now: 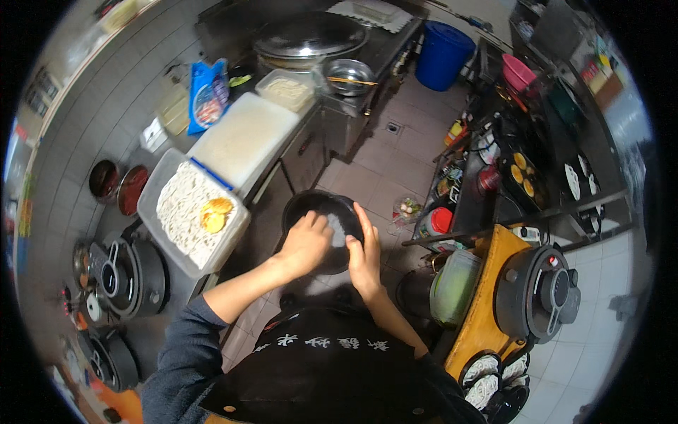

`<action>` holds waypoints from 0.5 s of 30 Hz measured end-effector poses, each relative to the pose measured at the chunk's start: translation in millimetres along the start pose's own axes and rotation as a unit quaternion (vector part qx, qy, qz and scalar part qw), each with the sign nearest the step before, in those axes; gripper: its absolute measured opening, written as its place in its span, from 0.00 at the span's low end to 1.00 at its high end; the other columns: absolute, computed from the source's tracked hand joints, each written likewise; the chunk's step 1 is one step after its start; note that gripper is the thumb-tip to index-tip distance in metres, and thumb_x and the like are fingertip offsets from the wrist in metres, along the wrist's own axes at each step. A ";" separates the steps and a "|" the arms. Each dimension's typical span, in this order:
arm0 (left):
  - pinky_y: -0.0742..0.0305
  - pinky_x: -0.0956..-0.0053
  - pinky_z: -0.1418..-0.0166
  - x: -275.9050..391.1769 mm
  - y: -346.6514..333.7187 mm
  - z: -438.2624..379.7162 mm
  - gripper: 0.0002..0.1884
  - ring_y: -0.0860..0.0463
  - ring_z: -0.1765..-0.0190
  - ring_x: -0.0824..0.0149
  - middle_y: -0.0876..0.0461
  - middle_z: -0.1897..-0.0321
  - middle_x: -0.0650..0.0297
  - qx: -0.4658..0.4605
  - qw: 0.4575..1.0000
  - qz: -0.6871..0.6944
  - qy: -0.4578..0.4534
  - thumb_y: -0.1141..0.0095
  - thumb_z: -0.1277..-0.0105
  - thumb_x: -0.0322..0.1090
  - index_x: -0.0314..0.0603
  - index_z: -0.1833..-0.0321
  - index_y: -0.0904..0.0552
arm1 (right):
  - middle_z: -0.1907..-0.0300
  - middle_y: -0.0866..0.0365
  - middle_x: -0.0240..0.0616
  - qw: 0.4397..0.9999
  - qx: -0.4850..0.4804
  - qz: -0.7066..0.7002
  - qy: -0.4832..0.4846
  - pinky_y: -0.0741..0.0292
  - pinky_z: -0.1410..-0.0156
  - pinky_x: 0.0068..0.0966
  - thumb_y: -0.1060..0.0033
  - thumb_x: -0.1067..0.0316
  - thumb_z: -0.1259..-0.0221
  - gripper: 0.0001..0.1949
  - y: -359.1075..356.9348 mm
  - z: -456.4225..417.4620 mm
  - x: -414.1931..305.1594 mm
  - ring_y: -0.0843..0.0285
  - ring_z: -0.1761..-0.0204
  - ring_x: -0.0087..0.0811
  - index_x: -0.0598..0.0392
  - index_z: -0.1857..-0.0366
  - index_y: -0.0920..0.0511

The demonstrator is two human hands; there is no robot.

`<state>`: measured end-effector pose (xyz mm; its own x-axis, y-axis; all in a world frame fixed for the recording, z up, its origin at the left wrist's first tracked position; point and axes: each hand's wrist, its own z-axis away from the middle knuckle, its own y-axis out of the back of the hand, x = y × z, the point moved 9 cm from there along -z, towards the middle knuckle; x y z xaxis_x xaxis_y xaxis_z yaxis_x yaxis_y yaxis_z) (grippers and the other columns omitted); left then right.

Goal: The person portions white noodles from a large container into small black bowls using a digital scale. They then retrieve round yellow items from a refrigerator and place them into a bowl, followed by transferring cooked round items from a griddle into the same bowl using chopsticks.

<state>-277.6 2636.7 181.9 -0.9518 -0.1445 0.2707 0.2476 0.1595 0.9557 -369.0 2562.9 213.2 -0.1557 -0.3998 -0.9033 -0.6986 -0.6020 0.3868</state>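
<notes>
A black bowl [341, 262] is in front of my body, above the tiled floor. My right hand [365, 252] grips its right side, thumb over the rim and fingers along the outside. Inside the bowl is my left hand [307, 244], palm down with the fingers curled; the hand hides whatever its fingertips touch. Beside it in the bowl lies something white [337, 228], too blurred to name. To the left of my hands stands a clear plastic tub [196, 267] of white noodles [183, 212], with several yellow-orange fried pieces [216, 214] on top.
Left counter: white cutting board [243, 140], tub of pale strips [287, 91], metal bowl [347, 71] with chopsticks across it, dark electric cooker [132, 275]. Right: wooden board [476, 302] with another cooker [535, 294] and black bowls of noodles [483, 389]. A blue bin [444, 55] stands ahead.
</notes>
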 end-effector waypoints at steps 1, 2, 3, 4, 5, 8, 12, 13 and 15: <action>0.25 0.57 0.43 7.4 -6.0 -9.6 0.12 0.24 0.49 0.47 0.22 0.55 0.49 0.054 0.996 0.067 0.014 0.36 0.41 0.33 0.35 0.57 0.17 | 0.34 0.27 0.51 1.000 0.004 0.001 -0.011 0.37 0.23 0.36 0.50 0.72 0.37 0.32 11.8 -3.7 6.0 0.31 0.32 0.45 0.54 0.25 0.32; 0.25 0.55 0.44 15.3 -17.8 -19.3 0.11 0.24 0.49 0.45 0.21 0.55 0.48 0.055 0.993 0.098 0.029 0.39 0.39 0.32 0.35 0.56 0.19 | 0.34 0.28 0.51 1.000 0.016 0.005 -0.001 0.37 0.23 0.37 0.49 0.72 0.37 0.31 19.2 -6.9 13.8 0.31 0.31 0.46 0.53 0.25 0.32; 0.25 0.53 0.44 22.2 -28.3 -31.5 0.09 0.23 0.49 0.42 0.21 0.55 0.48 0.056 0.989 0.131 0.041 0.42 0.36 0.31 0.36 0.56 0.20 | 0.34 0.29 0.51 0.999 0.031 0.011 0.008 0.37 0.23 0.38 0.49 0.71 0.36 0.31 25.5 -11.0 22.8 0.31 0.31 0.47 0.53 0.25 0.32; 0.26 0.50 0.44 23.5 -41.2 -45.0 0.11 0.23 0.50 0.41 0.21 0.54 0.46 0.032 0.980 0.187 0.066 0.44 0.34 0.33 0.35 0.53 0.21 | 0.31 0.31 0.51 0.999 0.033 0.009 0.005 0.39 0.22 0.39 0.47 0.71 0.35 0.31 30.8 -16.8 26.6 0.33 0.30 0.46 0.52 0.25 0.32; 0.28 0.50 0.41 21.8 -57.0 -59.9 0.13 0.24 0.49 0.40 0.21 0.53 0.44 -0.003 0.960 0.262 0.101 0.47 0.32 0.35 0.34 0.50 0.22 | 0.30 0.33 0.51 0.999 0.040 -0.008 0.005 0.39 0.21 0.39 0.45 0.71 0.34 0.31 34.9 -23.7 39.7 0.35 0.28 0.46 0.50 0.24 0.33; 0.31 0.57 0.31 27.5 -69.9 -106.3 0.19 0.25 0.36 0.43 0.22 0.42 0.42 0.005 0.894 0.434 0.115 0.50 0.28 0.35 0.28 0.41 0.24 | 0.39 0.32 0.54 0.997 0.070 -0.029 -0.021 0.38 0.25 0.45 0.39 0.68 0.36 0.33 54.3 -54.4 68.3 0.33 0.35 0.52 0.44 0.24 0.32; 0.32 0.66 0.25 5.4 -114.6 -176.2 0.23 0.25 0.30 0.57 0.26 0.30 0.53 -0.035 0.702 0.684 0.196 0.55 0.21 0.35 0.38 0.26 0.31 | 0.37 0.36 0.56 0.996 0.063 -0.028 -0.061 0.39 0.24 0.47 0.40 0.59 0.29 0.31 62.1 -117.2 104.7 0.36 0.31 0.55 0.38 0.22 0.35; 0.30 0.67 0.26 -1.7 -117.3 -197.3 0.23 0.25 0.31 0.59 0.26 0.31 0.55 -0.038 0.660 0.717 0.220 0.55 0.20 0.36 0.39 0.26 0.31 | 0.37 0.36 0.56 0.995 0.068 -0.026 -0.063 0.39 0.24 0.47 0.40 0.58 0.29 0.31 65.7 -138.7 114.1 0.36 0.31 0.54 0.38 0.22 0.35; 0.28 0.68 0.29 -20.1 -127.8 -247.8 0.21 0.24 0.33 0.61 0.25 0.32 0.57 -0.032 0.587 0.773 0.239 0.57 0.19 0.37 0.41 0.27 0.30 | 0.37 0.36 0.56 0.994 0.080 -0.018 -0.067 0.39 0.24 0.49 0.40 0.56 0.28 0.31 73.8 -186.9 133.1 0.37 0.30 0.54 0.36 0.22 0.36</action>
<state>-245.3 2377.3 83.1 0.5750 -0.1348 0.8070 0.7690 0.4256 -0.4769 -310.8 2336.1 156.2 -0.2128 -0.2775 -0.9369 -0.8056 -0.4927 0.3290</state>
